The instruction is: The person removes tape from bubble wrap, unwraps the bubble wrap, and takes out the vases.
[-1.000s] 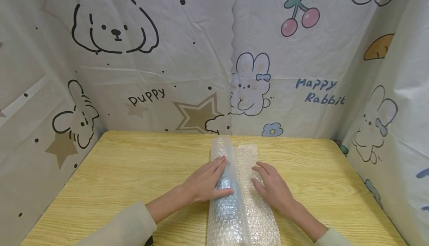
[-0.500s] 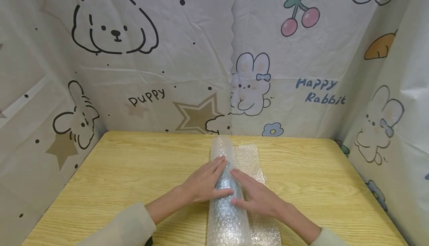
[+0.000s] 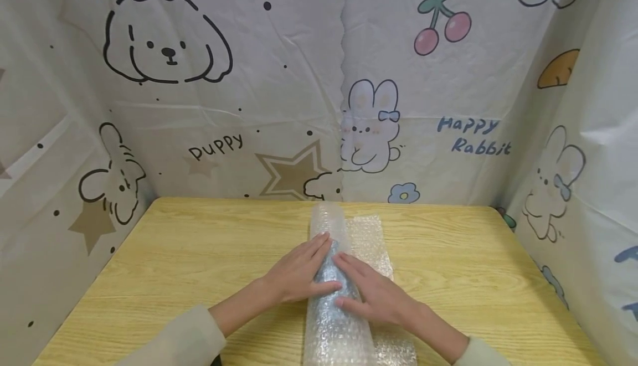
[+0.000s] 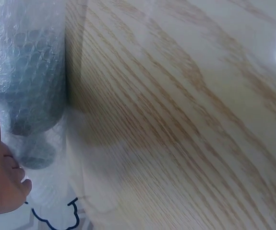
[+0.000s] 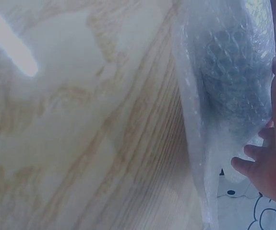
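Note:
A roll of clear bubble wrap [image 3: 341,338] lies lengthwise on the wooden table, with its flat loose end [image 3: 369,238] spread along its right side. Through the layers shows a bluish-dark rounded object [image 4: 37,81], tapering to a narrower dark end in the left wrist view; its kind is blurred by the bubbles. My left hand [image 3: 299,274] rests on the roll's left side, fingers extended and thumb across the top. From the right, my right hand [image 3: 376,294] lays its straight fingers and thumb on the roll, its forearm over the loose flap.
The yellow wood-grain table [image 3: 224,233] reaches back to a cloth backdrop [image 3: 289,78] printed with cartoon animals. Cloth walls also flank the table on the left and right. A small black item [image 3: 216,361] peeks out beneath the left sleeve.
My right hand has moved left from over the loose flap onto the roll, facing the left hand. The left hand stays in place on the roll. The head view has shifted slightly.

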The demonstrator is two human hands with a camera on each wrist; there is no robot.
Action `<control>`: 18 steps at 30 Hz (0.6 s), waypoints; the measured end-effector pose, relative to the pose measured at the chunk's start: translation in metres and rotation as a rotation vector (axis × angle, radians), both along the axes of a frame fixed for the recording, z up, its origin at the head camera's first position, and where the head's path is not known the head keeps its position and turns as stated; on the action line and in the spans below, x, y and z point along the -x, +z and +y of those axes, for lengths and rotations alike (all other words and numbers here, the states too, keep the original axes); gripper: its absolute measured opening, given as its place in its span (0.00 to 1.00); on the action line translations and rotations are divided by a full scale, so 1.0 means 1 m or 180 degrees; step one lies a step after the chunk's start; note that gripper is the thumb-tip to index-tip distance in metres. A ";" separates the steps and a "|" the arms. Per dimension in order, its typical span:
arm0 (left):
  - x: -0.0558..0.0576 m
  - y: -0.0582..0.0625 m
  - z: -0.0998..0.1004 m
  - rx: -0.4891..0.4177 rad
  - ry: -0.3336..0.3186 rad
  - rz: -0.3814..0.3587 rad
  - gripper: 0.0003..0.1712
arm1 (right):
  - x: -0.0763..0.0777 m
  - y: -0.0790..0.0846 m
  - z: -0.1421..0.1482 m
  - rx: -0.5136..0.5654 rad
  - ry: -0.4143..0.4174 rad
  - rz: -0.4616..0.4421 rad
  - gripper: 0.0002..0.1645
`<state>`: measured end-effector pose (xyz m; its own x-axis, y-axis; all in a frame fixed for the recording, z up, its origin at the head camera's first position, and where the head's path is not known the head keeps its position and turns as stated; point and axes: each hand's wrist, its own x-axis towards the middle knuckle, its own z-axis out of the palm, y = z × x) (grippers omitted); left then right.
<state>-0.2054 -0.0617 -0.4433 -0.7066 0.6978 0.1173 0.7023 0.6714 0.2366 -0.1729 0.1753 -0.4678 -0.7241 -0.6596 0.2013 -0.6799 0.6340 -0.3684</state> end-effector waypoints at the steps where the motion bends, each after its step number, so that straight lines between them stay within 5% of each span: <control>1: -0.001 0.001 -0.001 0.0004 -0.0001 -0.0009 0.57 | 0.000 0.000 -0.001 -0.0016 0.0029 0.0051 0.49; 12: -0.003 -0.001 -0.015 0.0050 0.0057 0.0008 0.58 | 0.003 -0.001 -0.013 -0.0187 0.0354 0.0690 0.44; 18: -0.004 -0.002 -0.025 0.0047 0.0078 -0.0010 0.58 | 0.006 -0.001 -0.022 -0.0216 0.0453 0.0789 0.43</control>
